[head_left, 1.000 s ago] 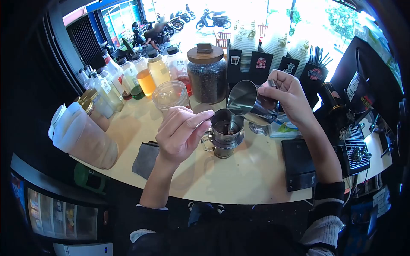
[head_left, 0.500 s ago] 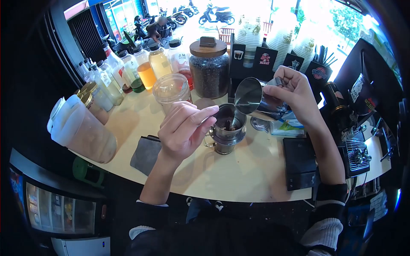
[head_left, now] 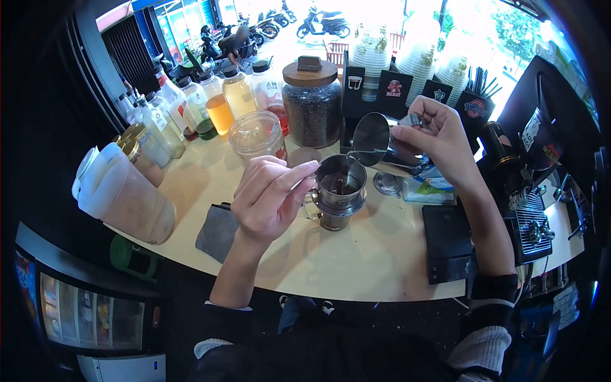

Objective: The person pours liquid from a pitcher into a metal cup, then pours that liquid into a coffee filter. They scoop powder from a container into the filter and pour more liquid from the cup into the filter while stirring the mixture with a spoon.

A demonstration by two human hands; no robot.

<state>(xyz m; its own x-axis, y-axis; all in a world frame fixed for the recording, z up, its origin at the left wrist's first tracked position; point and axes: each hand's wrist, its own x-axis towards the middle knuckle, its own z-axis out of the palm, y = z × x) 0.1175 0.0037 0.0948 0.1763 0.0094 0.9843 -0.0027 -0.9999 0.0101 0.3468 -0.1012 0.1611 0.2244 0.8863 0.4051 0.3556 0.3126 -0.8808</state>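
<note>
My right hand (head_left: 439,137) is closed round the handle of a steel milk pitcher (head_left: 371,139). The pitcher is tilted, with its spout just above the open metal drip filter (head_left: 342,188). Dark contents and a small upright post show inside the filter, which sits on a glass cup (head_left: 334,221) with a handle. My left hand (head_left: 267,197) pinches thumb and forefinger together at the filter's left rim; a thin shiny bit shows between them, too small to name.
Behind my hands stand an open clear plastic tub (head_left: 256,135) and a wooden-lidded jar (head_left: 312,108) of dark beans. A grey cloth (head_left: 215,232) and a pitcher-shaped plastic container (head_left: 127,194) lie left. A black flat device (head_left: 447,242) and an espresso machine (head_left: 531,216) are right.
My left hand has shifted slightly left and down from the filter's mouth. The filter's contents look darker and more even. My right hand and the tilted pitcher have barely moved.
</note>
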